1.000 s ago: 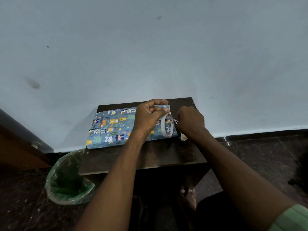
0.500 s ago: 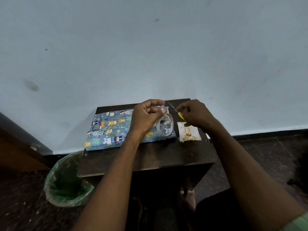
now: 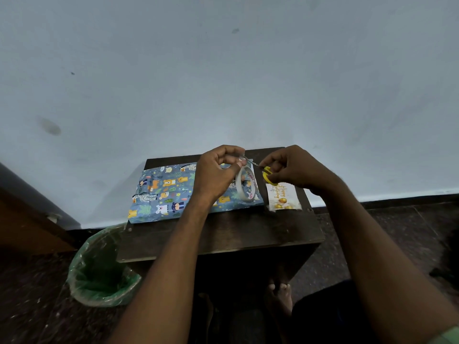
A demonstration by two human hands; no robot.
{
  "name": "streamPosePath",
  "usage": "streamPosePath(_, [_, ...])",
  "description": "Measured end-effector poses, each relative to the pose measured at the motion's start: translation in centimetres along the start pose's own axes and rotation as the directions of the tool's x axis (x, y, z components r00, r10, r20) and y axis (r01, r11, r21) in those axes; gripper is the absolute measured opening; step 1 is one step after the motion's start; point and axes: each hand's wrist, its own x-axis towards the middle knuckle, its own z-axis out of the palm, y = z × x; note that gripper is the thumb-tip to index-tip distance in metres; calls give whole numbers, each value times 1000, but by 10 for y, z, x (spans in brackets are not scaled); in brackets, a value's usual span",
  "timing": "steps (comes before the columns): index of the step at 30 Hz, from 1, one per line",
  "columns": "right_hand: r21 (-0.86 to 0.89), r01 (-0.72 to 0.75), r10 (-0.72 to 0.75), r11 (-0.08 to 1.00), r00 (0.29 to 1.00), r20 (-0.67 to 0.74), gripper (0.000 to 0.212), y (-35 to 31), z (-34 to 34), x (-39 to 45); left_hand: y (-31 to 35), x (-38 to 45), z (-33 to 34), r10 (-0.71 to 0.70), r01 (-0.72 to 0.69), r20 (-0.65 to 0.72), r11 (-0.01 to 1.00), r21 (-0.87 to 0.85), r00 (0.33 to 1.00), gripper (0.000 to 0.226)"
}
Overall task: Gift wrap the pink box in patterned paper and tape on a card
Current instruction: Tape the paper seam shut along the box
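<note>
- The wrapped box [image 3: 173, 192], flat and rectangular in blue animal-print paper, lies on the dark wooden table [image 3: 223, 234]; probably light and stiff, best held by its long edges.
- The left hand [image 3: 216, 172] pinches the tape roll [image 3: 244, 184] and its thin, sticky free end.
- The right hand [image 3: 295, 170] grips small yellow-handled scissors [image 3: 267, 173], blades at the strip.
- The glossy card [image 3: 283, 197] lies just beside the box.

table [image 3: 223, 234]: dark wood, small, frame centre, set against the wall
wall [image 3: 223, 70]: pale blue-grey, fills upper half – few dark marks, smudge at left
bin [image 3: 99, 274]: lower left, just beside table's left edge, lined with green plastic bag
floor [image 3: 397, 232]: dark speckled stone, lower right and lower left
skirting [image 3: 409, 201]: dark strip along wall base, right side
wooden furniture [image 3: 22, 219]: brown, far left edge – only partly in frame
</note>
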Motion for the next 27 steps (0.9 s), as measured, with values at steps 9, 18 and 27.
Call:
streamPosePath(9, [-7, -14, 14, 1000, 1000, 11, 34, -3, 2, 0, 0, 1, -2, 6, -6, -37, 1000, 18, 999, 23])
streamPosePath(18, [-38, 18, -19, 999, 1000, -18, 35, -10, 5, 0, 3, -2, 0, 36, -37, 7, 996, 76, 999, 28])
streamPosePath(27, [-118, 62, -71, 991, 994, -78, 32, -13, 9, 0, 2, -2, 0, 44, -44, 3, 996, 77, 999, 31])
